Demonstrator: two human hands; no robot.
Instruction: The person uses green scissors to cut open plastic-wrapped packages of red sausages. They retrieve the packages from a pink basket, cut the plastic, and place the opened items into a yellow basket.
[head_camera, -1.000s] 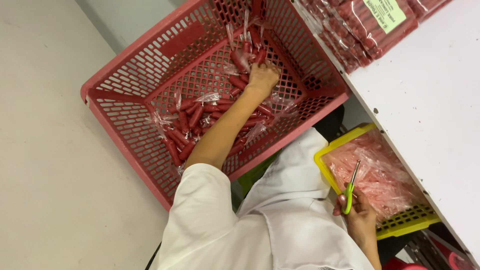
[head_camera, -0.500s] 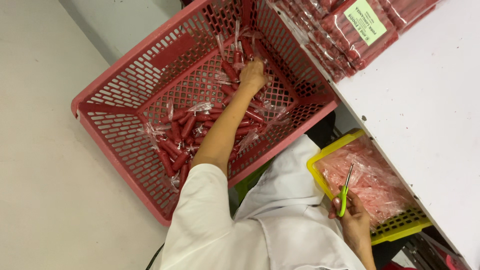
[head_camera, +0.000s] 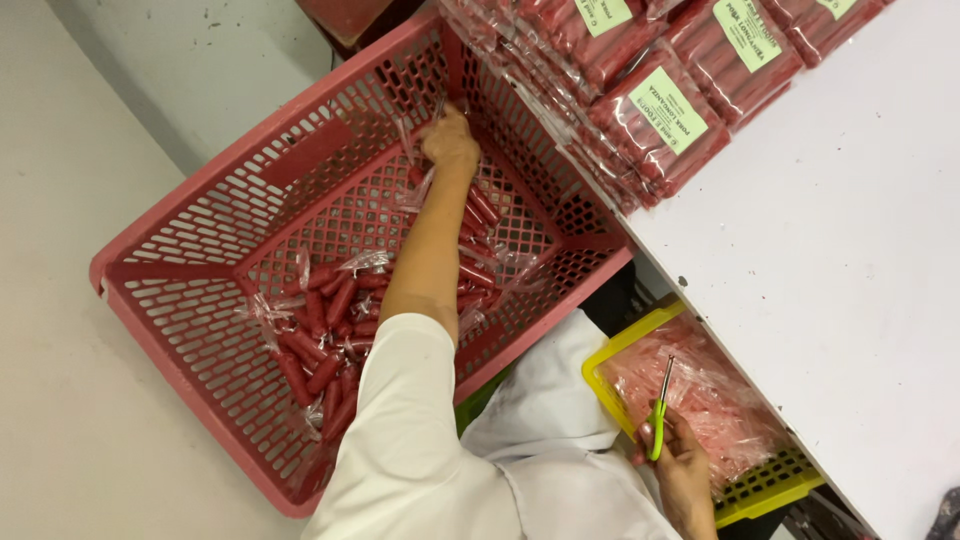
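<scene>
The pale grey floor filled the left of the view, and a white flat-topped table ran down the right side. On the floor, against the table's edge, stood a large red plastic lattice basket holding loose red sausages in clear plastic wrap, gathered mainly in its lower corner and along its middle. Stacked packs of red sausages with pale green labels lay on the table's upper end, just above the basket's far wall. A smaller yellow plastic crate filled with clear plastic wrappers sat below the table edge. The left hand, arm in a white sleeve, reached to the basket's far corner, fingers closed around wrapped sausages there. The right hand gripped a pair of green-handled scissors, blades pointing up over the yellow crate. Compared with half a second earlier, the left hand had moved further towards the far corner, while the right hand's hold on the scissors was unchanged.
</scene>
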